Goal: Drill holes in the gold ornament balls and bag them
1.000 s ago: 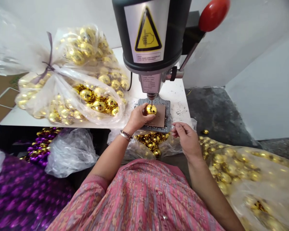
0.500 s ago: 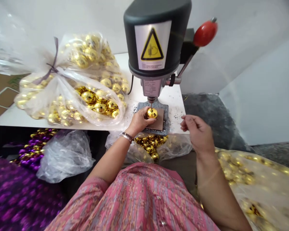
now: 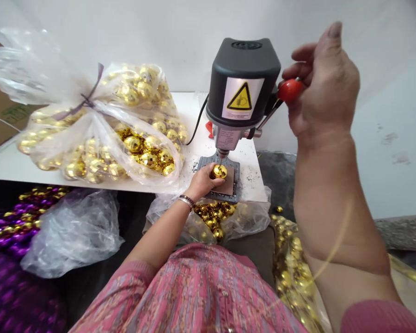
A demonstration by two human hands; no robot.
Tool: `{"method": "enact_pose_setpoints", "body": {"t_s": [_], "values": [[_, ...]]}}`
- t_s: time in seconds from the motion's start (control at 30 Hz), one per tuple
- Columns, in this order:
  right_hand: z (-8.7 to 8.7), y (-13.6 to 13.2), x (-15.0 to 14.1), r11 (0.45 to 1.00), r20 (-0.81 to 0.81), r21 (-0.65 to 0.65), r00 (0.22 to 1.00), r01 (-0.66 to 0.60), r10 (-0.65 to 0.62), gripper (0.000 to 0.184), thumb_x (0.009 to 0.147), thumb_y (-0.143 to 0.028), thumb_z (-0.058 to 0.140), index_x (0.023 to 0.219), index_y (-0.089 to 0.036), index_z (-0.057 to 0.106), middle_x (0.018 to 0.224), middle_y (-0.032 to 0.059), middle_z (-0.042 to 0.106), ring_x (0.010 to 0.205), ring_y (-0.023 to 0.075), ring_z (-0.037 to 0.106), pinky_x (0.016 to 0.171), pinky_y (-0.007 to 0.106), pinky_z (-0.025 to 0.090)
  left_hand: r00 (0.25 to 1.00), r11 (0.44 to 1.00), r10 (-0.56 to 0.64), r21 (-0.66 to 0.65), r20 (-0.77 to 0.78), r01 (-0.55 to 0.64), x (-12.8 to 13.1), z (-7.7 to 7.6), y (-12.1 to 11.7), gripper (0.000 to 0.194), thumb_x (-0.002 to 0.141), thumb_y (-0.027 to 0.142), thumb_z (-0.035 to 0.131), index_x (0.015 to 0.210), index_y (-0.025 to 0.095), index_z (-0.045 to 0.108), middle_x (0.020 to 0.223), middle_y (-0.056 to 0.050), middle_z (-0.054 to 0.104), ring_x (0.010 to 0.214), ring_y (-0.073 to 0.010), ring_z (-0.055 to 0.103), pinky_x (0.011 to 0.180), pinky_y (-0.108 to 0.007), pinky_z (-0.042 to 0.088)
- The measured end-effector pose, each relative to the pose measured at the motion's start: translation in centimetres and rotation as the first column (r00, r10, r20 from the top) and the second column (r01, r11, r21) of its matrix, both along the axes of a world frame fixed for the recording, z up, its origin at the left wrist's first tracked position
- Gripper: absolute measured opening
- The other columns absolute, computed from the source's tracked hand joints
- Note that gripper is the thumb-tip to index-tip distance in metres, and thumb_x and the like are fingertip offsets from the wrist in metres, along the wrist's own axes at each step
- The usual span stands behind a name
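My left fingers (image 3: 208, 178) gripped one mirrored gold ball (image 3: 219, 171) under the drill bit (image 3: 222, 155), my right fingers (image 3: 296, 69) closed on the red lever knob (image 3: 290, 90), with a bagful of balls (image 3: 143, 155) left.

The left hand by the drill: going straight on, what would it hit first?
The left hand meets the gold mirror ball first, already in its grip; beyond it, probably the brown pad on the drill press base, though depth is unclear.
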State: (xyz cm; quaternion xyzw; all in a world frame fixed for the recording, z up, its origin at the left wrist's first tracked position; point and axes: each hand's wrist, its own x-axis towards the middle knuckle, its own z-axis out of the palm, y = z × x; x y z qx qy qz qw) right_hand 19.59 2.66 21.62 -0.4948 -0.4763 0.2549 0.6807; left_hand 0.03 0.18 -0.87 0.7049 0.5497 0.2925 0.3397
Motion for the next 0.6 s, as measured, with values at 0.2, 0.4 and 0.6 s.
{"method": "enact_pose_setpoints", "body": {"t_s": [0.2,0.4,0.6], "values": [[0.3,-1.3,-2.1,1.000,0.019,-0.009,1.000,0.005,-0.005,0.034,0.104,-0.026,0.039,0.118,-0.003,0.060,0.066,-0.0096,0.041,0.058,-0.0052,0.042,0.064,0.013,0.034,1.000,1.000,-0.019,0.015,-0.021,0.019,0.1,0.1,-0.2,0.052,0.080,0.023,0.086,0.130,0.018,0.073,0.112,-0.006,0.080,0.097,-0.0233,0.072,0.086,-0.031,0.054],[-5.7,-6.1,-3.9,0.945,0.006,0.323,0.999,0.039,-0.043,0.028,0.106,-0.037,0.047,0.110,-0.010,0.053,0.077,-0.0093,0.046,0.055,-0.0075,0.043,0.057,0.010,0.037,0.998,1.000,-0.011,0.017,-0.058,0.012,0.1,0.3,-0.4,0.055,0.082,0.021,0.085,0.135,0.017,0.070,0.128,-0.008,0.078,0.113,-0.0254,0.072,0.098,-0.033,0.054],[-10.3,-7.2,-4.5,0.882,0.020,0.462,0.994,0.088,-0.110,0.045,0.101,-0.056,0.054,0.106,-0.011,0.054,0.066,-0.0111,0.039,0.053,-0.0044,0.045,0.062,0.015,0.046,0.998,0.999,-0.029,0.021,-0.062,0.030,0.2,0.1,-0.3,0.049,0.083,0.021,0.085,0.130,0.017,0.071,0.121,-0.006,0.078,0.106,-0.0225,0.071,0.093,-0.031,0.054]]}}
